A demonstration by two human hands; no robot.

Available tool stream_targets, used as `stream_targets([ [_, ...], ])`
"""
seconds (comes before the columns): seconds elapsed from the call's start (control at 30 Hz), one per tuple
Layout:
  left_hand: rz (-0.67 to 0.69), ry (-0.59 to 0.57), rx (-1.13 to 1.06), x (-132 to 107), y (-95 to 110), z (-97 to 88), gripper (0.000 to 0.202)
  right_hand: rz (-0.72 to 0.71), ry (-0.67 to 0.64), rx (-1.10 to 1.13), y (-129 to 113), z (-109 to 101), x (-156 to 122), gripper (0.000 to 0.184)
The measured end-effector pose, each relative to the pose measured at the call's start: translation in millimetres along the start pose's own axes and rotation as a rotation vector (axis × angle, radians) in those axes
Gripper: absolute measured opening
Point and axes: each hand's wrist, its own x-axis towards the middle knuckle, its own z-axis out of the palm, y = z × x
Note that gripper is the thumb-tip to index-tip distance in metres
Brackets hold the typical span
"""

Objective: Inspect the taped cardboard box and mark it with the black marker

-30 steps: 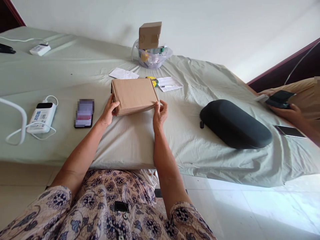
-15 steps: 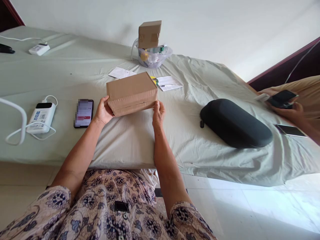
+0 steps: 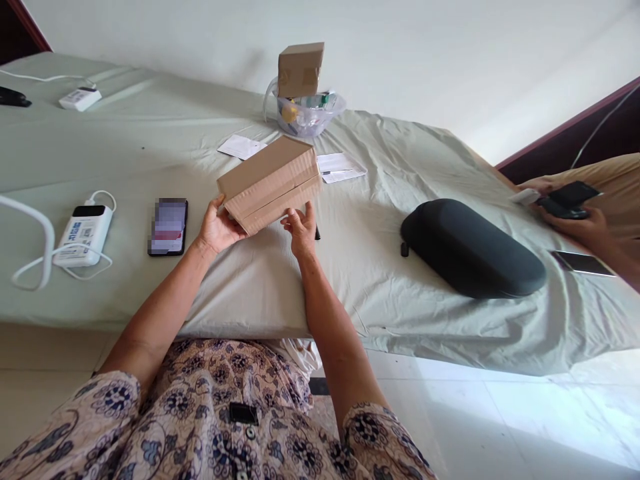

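A closed brown cardboard box [image 3: 273,179] is tilted above the cloth, its seamed long side facing me and its right end higher. My left hand [image 3: 221,228] grips the box's lower left end, thumb on the near edge and fingers beneath. My right hand [image 3: 301,230] is at the box's lower right edge, fingers apart and partly curled; whether a fingertip touches the cardboard is hard to tell. Just beside that hand a small black object [image 3: 318,233] shows on the cloth, mostly hidden.
White papers [image 3: 343,167], one with a pen, lie behind the box. Farther back stands a plastic basket [image 3: 310,120] carrying another carton [image 3: 301,70]. A phone [image 3: 169,227] and power bank [image 3: 84,235] lie left; a black case [image 3: 473,247] lies right, near another person's hand [image 3: 583,223] holding a dark device.
The box has turned and tilted, its right end swinging up. My right hand has come off the right corner and moved left and down, fingers loosened. My left hand shifted slightly right.
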Motion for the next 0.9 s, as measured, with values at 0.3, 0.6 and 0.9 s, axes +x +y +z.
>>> stream_targets([
  [0.3, 0.055, 0.041, -0.001, -3, -7, 10.7, 0.061, -0.019, -0.313, -0.123, 15, 32, -19, 0.089],
  [0.6, 0.084, 0.090, -0.016, -2, -15, 14.2, 0.059, -0.038, -0.259, -0.210, 15, 35, -25, 0.089],
  [0.9, 0.113, 0.117, 0.092, 1, -18, 7.8, 0.061, -0.015, -0.065, -0.112, 10, 23, -16, 0.133],
])
